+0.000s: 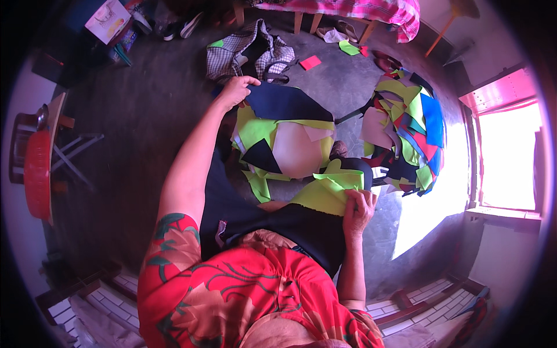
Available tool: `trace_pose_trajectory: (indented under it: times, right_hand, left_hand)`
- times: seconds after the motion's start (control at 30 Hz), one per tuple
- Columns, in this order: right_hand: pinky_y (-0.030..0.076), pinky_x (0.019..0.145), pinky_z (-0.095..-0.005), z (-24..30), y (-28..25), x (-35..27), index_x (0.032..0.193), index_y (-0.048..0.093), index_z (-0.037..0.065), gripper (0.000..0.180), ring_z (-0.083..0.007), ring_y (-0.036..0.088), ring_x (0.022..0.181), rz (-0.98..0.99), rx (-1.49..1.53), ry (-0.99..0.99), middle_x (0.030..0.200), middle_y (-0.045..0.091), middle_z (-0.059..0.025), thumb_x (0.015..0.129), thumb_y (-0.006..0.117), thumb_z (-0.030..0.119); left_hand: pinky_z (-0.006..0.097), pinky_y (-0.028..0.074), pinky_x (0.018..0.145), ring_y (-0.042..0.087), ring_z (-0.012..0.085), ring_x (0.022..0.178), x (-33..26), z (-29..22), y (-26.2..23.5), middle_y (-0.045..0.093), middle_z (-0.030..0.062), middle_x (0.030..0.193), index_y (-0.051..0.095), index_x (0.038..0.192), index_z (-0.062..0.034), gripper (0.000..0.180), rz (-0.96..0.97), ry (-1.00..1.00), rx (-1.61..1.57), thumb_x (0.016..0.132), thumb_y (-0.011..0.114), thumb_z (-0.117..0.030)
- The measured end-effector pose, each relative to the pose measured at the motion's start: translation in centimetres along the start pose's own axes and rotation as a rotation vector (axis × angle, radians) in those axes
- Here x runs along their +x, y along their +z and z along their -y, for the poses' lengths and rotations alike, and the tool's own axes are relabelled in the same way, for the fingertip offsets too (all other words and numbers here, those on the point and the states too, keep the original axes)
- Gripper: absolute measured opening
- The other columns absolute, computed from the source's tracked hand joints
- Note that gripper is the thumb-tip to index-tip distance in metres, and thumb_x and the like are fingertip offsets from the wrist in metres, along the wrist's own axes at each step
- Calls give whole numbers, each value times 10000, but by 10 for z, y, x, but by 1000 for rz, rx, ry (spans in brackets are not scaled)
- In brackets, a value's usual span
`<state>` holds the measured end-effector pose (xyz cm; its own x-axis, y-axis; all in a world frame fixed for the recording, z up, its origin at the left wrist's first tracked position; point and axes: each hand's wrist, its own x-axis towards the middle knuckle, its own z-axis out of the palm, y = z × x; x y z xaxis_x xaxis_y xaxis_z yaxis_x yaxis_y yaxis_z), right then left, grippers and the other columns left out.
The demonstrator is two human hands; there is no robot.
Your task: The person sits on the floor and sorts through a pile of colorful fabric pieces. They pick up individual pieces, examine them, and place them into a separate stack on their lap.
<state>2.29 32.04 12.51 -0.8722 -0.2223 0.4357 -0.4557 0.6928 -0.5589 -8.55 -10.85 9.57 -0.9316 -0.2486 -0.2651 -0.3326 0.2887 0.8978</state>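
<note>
My left hand point(237, 91) is stretched forward, its fingers pinched at the far left corner of a navy cloth piece point(281, 103). That piece lies across the top of a heap of cut cloth scraps, with lime, black and pale pink pieces point(296, 148) showing below it. Closer to me, my right hand point(358, 211) is closed on the edge of a lime-green cloth piece point(319, 194). This piece spreads over my lap, partly folded along its far side. What lies under my right fingers is hidden.
A tall pile of multicoloured scraps point(406, 127) stands at the right, near a bright window point(507, 156). Beyond my left hand sits a checked bag point(249, 52). A red scrap point(310, 62) lies on the floor. At far left a red basin point(38, 174) rests by a folding stand.
</note>
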Motion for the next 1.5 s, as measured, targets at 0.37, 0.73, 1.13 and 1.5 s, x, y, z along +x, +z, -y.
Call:
trace_pose_trajectory:
  times: [0.37, 0.73, 1.13, 1.5]
  right_hand:
    - [410, 754, -353, -1, 1, 0, 833, 646, 69, 149, -264, 521, 813, 26, -41, -17, 804, 566, -87, 758, 582, -43]
    - [401, 747, -340, -2, 3, -2, 822, 658, 95, 207, -235, 512, 795, 55, -41, -9, 807, 583, -56, 713, 576, -61]
    - [393, 754, -345, -2, 5, 3, 830, 660, 83, 205, -241, 506, 788, 117, -76, 5, 821, 577, -71, 714, 584, -68]
    - [385, 756, -357, -8, -2, 7, 801, 632, 54, 155, -246, 488, 795, 190, -131, 60, 792, 553, -85, 729, 548, -55]
  left_hand:
    - [378, 509, 736, 646, 291, 875, 14, 73, 2, 668, 98, 989, 641, 1031, -149, 306, -464, 278, 443, 751, 552, -65]
    - [300, 481, 530, 610, 127, 549, -94, 115, 42, 641, 53, 661, 668, 804, -44, 169, 294, -234, 402, 760, 626, -202]
    - [427, 466, 882, 581, 292, 1073, -109, 177, 115, 619, 123, 1127, 585, 1167, -129, 461, 1050, -199, 1141, 746, 658, -303]
    - [394, 472, 862, 609, 274, 1005, -121, 248, 148, 631, 114, 1109, 659, 1069, -118, 288, 761, -14, 1129, 919, 436, -222]
